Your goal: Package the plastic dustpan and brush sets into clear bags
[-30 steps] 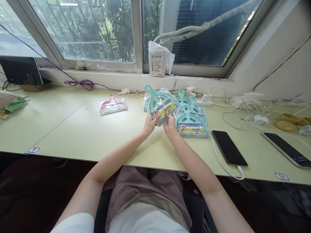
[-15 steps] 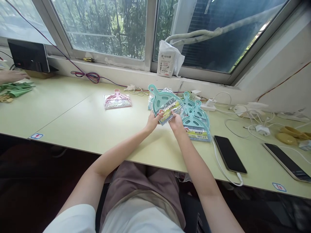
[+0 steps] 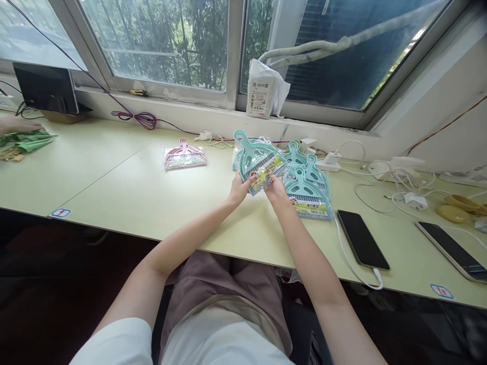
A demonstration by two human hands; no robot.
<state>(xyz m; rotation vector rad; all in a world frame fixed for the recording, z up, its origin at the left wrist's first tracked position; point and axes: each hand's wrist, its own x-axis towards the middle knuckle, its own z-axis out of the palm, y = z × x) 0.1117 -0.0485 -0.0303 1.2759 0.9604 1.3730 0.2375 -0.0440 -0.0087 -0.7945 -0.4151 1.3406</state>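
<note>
Both my hands hold a teal dustpan and brush set in clear wrap, raised off the table and tilted, its looped handle up to the left. My left hand grips the lower left edge, thumb over the front. On the lower right edge, my right hand is closed with its thumb on the printed label. Just right of it lie more wrapped teal dustpan sets, overlapping, and part of another shows behind the held one. A pink wrapped dustpan set lies apart to the left.
A black phone with a white cable and a second phone lie at the right. White cables and a plug spread behind them. At far left, another person's hand touches green material near a tablet.
The held dustpan set has turned slightly, with less glare on its wrap. My hands stay at the same edges. The view has shifted a little.
</note>
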